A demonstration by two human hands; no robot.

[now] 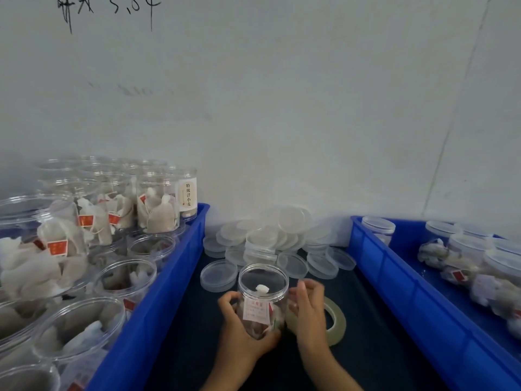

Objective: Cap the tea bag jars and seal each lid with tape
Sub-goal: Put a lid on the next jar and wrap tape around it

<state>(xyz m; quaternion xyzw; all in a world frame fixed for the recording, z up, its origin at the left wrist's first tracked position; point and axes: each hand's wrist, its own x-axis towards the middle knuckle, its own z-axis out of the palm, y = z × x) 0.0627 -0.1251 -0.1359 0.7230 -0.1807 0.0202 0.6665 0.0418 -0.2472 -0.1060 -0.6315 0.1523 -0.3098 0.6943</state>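
Two hands around one clear tea bag jar [262, 299] at the middle of the dark desk [375, 348]; left hand [239, 331] curled round the lower wall, presumably to steady the jar; right hand [307, 309] with fingers curled against the jar's right side just below the rim, whether pinching a tape end not discernible. Lid apparently already on, judged from the flat top, so the step in hand probably the taping. Roll of pale tape [335, 320] flat on the desk just behind the right hand, within easy reach; loose transparent lids [270, 241] heaped beyond the jar against the wall, likewise near for capping. Blue bin on the left [158, 300] crowded with open, uncapped jars of tea bags [124, 280], likely the supply; blue bin on the right [394, 277] with capped jars [465, 244], likely the finished lot. Background: plain pale wall [282, 108] with dark handwritten marks at upper left.
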